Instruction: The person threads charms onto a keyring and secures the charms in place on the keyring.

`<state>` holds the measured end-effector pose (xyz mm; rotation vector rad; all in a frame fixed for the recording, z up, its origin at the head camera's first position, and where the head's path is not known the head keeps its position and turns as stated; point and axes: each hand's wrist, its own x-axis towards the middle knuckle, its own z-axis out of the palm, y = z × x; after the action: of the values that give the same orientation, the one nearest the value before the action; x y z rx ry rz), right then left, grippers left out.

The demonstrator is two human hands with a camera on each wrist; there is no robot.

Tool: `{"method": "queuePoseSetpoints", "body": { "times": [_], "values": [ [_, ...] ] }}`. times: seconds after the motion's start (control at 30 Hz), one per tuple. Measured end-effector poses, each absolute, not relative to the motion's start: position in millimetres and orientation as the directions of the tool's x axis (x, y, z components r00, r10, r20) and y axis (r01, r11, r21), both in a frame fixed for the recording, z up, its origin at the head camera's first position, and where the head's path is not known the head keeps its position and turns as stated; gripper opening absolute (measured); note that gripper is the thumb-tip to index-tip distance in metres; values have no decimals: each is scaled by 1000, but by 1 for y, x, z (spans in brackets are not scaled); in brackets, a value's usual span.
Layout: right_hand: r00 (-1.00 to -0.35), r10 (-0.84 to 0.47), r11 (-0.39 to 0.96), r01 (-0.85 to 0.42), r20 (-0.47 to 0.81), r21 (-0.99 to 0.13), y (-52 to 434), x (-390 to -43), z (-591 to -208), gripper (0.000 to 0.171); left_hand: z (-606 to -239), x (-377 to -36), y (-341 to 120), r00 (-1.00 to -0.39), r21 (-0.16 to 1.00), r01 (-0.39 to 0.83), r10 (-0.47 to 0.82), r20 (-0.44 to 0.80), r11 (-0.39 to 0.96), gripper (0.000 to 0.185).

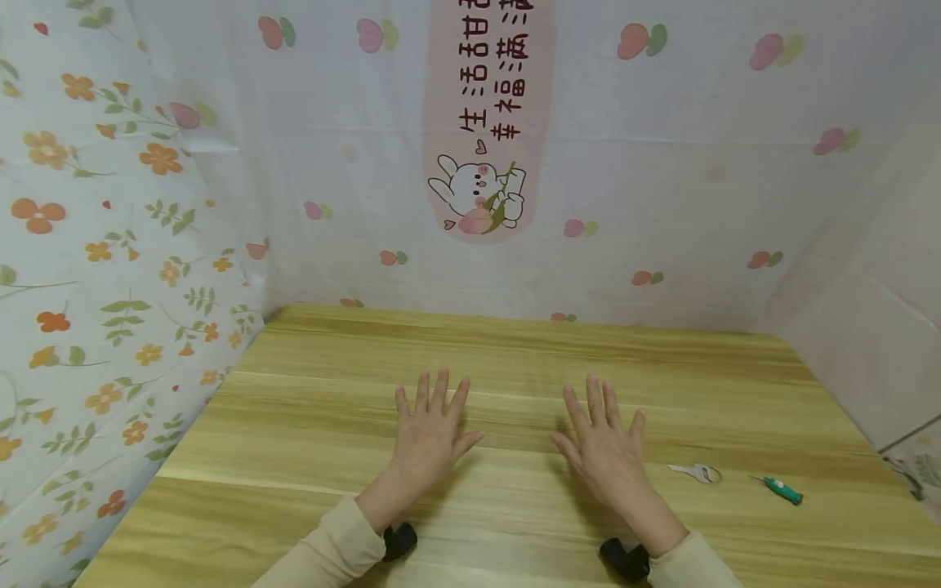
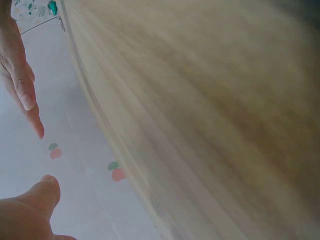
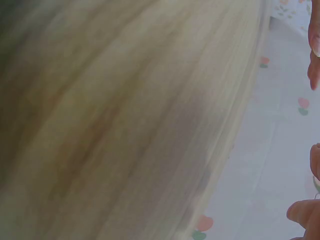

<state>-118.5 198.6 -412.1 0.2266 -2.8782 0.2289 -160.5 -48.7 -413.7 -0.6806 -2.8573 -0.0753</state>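
head view: hands point(image 1: 515, 441) flat; keyring point(image 1: 697, 472) just right.

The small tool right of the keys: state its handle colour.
Green, on the small tool; the head view shows it best.

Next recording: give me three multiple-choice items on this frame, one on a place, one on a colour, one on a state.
1. Where does the key lie?
A. beyond the left hand
B. on the wooden table, between the right hand and the small green-handled tool
C. in a palm

2. What colour is the small tool's handle?
A. green
B. red
C. black

3. How are the two hands?
A. clenched into fists
B. gripping the key
C. flat with fingers spread, holding nothing

Answers: 1 B, the head view shows the key right of the right hand with the tool farther right. 2 A, the handle is plainly green. 3 C, the left hand and right hand show straight, spread fingers.
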Motion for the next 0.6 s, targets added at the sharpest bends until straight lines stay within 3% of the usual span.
{"method": "queuePoseSetpoints", "body": {
  "times": [0.27, 0.6],
  "values": [
    [-965, -95, 982, -131, 244, -135, 209, -108, -408, 68, -415, -160, -35, -847, 43, 501, 480, 229, 864, 74],
    [-949, -102, 987, -134, 297, -87, 233, -78, -400, 61, -411, -151, -21, -829, 188, 556, 527, 185, 809, 67]
  ]
}}
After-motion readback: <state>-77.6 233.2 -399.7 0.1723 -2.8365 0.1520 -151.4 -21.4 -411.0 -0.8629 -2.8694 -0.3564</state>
